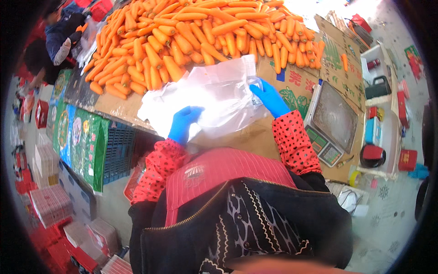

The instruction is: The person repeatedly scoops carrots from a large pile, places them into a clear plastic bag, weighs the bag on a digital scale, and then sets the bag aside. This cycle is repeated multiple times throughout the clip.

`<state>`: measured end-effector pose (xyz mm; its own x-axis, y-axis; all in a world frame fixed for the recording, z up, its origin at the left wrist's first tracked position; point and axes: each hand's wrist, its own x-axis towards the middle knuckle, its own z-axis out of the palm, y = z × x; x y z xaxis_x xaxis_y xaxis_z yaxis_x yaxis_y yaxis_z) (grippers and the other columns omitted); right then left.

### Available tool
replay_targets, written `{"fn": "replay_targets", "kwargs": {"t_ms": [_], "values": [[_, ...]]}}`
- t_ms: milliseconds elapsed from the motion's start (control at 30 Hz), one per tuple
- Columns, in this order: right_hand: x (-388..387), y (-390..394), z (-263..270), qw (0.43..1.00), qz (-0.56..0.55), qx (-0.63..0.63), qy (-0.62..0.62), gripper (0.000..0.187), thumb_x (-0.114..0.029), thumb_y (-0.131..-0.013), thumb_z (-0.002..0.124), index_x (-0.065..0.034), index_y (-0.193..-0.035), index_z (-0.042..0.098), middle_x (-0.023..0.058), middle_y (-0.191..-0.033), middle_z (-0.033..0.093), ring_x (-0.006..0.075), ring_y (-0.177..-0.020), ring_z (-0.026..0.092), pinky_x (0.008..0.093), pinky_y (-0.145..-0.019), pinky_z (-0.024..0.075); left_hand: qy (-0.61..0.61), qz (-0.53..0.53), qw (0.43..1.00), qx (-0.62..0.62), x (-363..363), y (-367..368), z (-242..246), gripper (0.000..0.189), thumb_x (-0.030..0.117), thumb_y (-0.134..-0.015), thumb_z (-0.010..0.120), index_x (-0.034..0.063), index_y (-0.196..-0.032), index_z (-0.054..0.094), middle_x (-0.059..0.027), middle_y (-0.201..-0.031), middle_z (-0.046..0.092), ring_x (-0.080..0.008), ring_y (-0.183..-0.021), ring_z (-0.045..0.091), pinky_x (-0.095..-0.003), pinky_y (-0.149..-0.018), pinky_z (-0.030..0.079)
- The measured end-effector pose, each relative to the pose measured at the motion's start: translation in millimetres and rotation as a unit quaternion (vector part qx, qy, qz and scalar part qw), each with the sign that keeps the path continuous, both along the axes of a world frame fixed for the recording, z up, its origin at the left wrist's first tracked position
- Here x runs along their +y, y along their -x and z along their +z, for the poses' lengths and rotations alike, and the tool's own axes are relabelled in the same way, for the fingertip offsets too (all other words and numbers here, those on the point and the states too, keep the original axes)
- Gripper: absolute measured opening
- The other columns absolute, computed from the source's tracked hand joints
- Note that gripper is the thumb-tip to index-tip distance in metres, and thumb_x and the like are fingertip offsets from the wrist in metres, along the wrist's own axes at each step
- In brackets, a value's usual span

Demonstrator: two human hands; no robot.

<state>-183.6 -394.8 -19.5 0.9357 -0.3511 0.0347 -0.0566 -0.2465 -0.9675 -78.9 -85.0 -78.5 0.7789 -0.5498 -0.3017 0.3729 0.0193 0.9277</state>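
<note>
A clear plastic bag [222,85] is stretched between my two hands, glaring white where light strikes its left half. My right hand [270,97], in a blue glove, grips the bag's right end with thumb and fingers. On the nearer left side, my left hand [184,123], also blue-gloved, pinches the film. No carrot can be made out inside the bag. Just beyond it lies a large heap of orange carrots [184,41], spread across the cardboard-covered table [246,140]. The bag's far edge overlaps the closest carrots.
A digital scale [335,116] stands to the right, a small knife [345,161] near its corner. One loose carrot [344,62] lies beyond it. White foam boxes [390,137] hold items at far right. At upper left, a person [61,37] handles carrots. Blue crate [118,150] below left.
</note>
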Motion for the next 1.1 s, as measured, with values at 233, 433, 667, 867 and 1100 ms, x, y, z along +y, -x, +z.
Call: {"fn": "replay_targets", "kwargs": {"t_ms": [233, 433, 667, 867, 1100], "values": [[89, 13, 6, 0.964, 0.014, 0.155, -0.216, 0.022, -0.015, -0.092, 0.062, -0.005, -0.112, 0.063, 0.0067, -0.099, 0.066, 0.0158, -0.083, 0.065, 0.0292, -0.072, 0.0535, -0.077, -0.111, 0.979, -0.149, -45, 13, -4, 0.019, 0.015, -0.082, 0.074, 0.0061, -0.092, 0.06, 0.0034, -0.088, 0.051, -0.011, -0.083, 0.049, -0.0279, -0.079, 0.045], [54, 35, -2, 0.986, -0.143, -0.031, -0.077, 0.02, -0.021, -0.094, 0.06, -0.0042, -0.105, 0.064, 0.0029, -0.094, 0.065, 0.0157, -0.085, 0.061, 0.0312, -0.075, 0.0515, -0.003, 0.097, 0.991, 0.093, 5, -52, -6, 0.038, 0.019, -0.088, 0.069, 0.0034, -0.121, 0.057, -0.0041, -0.114, 0.058, -0.018, -0.106, 0.052, -0.0337, -0.094, 0.042], [65, 15, 25, 0.972, 0.008, 0.109, -0.207, 0.021, -0.021, -0.093, 0.063, -0.0053, -0.108, 0.066, -0.0005, -0.097, 0.066, 0.0068, -0.082, 0.057, 0.0246, -0.07, 0.0486, -0.14, -0.032, 0.814, -0.562, -12, -29, 44, 0.087, 0.016, -0.073, 0.081, 0.0067, -0.146, 0.036, -0.0195, -0.151, 0.03, -0.0344, -0.137, 0.035, -0.0475, -0.115, 0.024], [66, -30, 109, 0.953, -0.108, 0.116, 0.259, 0.021, -0.016, -0.087, 0.068, -0.0026, -0.104, 0.069, 0.0107, -0.099, 0.066, 0.0244, -0.09, 0.064, 0.0331, -0.084, 0.0495, -0.172, -0.169, 0.955, -0.174, -35, -46, 55, 0.042, 0.026, -0.088, 0.068, -0.0014, -0.119, 0.063, -0.0102, -0.108, 0.068, -0.0228, -0.1, 0.063, -0.03, -0.099, 0.041], [103, -32, 37, 0.924, 0.23, -0.072, 0.296, 0.025, -0.011, -0.085, 0.066, -0.0099, -0.109, 0.069, 0.0092, -0.11, 0.067, 0.0278, -0.099, 0.064, 0.039, -0.087, 0.0499, 0.196, -0.058, 0.947, 0.249, 21, -46, -3, 0.021, 0.021, -0.095, 0.057, 0.0069, -0.11, 0.06, -0.0084, -0.098, 0.064, -0.0238, -0.094, 0.064, -0.0486, -0.089, 0.054]]}}
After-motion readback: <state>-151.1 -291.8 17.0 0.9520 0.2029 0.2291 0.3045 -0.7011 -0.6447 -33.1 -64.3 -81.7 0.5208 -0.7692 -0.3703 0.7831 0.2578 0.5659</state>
